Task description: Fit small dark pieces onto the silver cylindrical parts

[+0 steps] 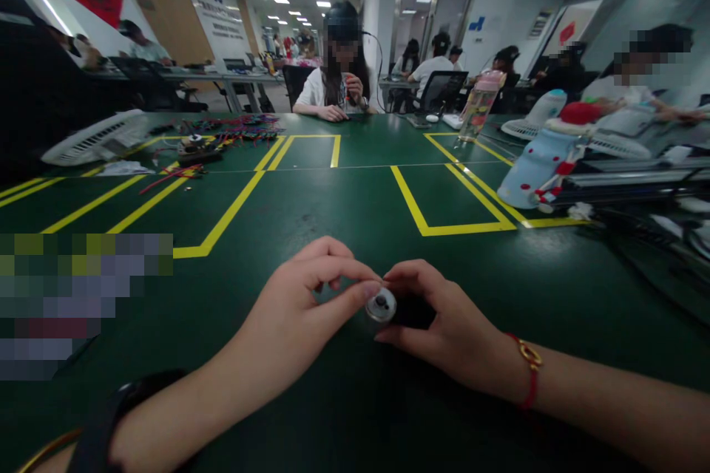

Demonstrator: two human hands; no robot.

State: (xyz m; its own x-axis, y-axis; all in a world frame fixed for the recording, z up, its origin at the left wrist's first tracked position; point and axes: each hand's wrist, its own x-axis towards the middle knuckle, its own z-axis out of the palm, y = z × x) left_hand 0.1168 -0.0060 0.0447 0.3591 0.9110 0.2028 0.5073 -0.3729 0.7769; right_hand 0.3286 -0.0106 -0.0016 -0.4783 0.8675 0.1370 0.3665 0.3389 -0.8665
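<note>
A small metal motor (381, 308), a short silver cylinder with a dark hub in the middle of its round end, is between my two hands, low over the green table. The thumb and forefinger of my left hand (319, 292) are pinched at its upper left edge. My right hand (438, 321) curves around it from the right, forefinger at the top and thumb close below. The other fingers of this hand are mostly hidden, and so is the motor's underside. A red cord bracelet (530, 369) circles my right wrist.
Wires and small parts (238, 129) lie at the far left beside a white fan (94, 137). To the right stand a blue bottle (535, 162), a clear bottle (481, 107) and black cables (637, 251). A person (338, 81) sits opposite. Yellow tape (466, 229) marks the tabletop.
</note>
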